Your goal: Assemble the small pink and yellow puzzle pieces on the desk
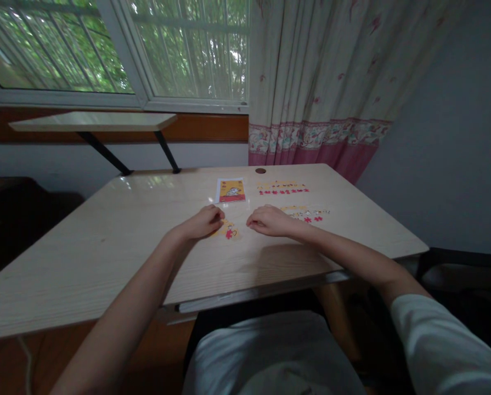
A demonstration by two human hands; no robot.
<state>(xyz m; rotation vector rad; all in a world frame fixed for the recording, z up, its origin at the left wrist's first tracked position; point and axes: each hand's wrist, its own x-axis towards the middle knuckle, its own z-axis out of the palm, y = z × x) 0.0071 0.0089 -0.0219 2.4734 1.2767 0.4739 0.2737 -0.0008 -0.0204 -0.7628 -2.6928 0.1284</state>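
Observation:
Close to the middle of the desk, my left hand [207, 221] is closed, its fingers curled down at the edge of a small cluster of yellow and red jigsaw puzzle pieces [230, 233]. Whatever its fingertips hold, if anything, is hidden. Across a short gap, my right hand [270, 221] has its thumb and fingers pinched together low over the desktop; I cannot make out anything between them. Behind the hands lies a picture card [231, 191], yellow and red with a white animal. Beyond my right hand, loose red puzzle pieces [284, 192] and yellow ones [294, 208] are laid out in rows.
The pale wooden desk [105, 241] carries a raised shelf [97, 120] on dark legs at the back left. A round dark cable hole [260, 170] sits at the rear edge. A window and a flowered curtain [311, 82] stand behind. A dark chair [467, 258] is at the right.

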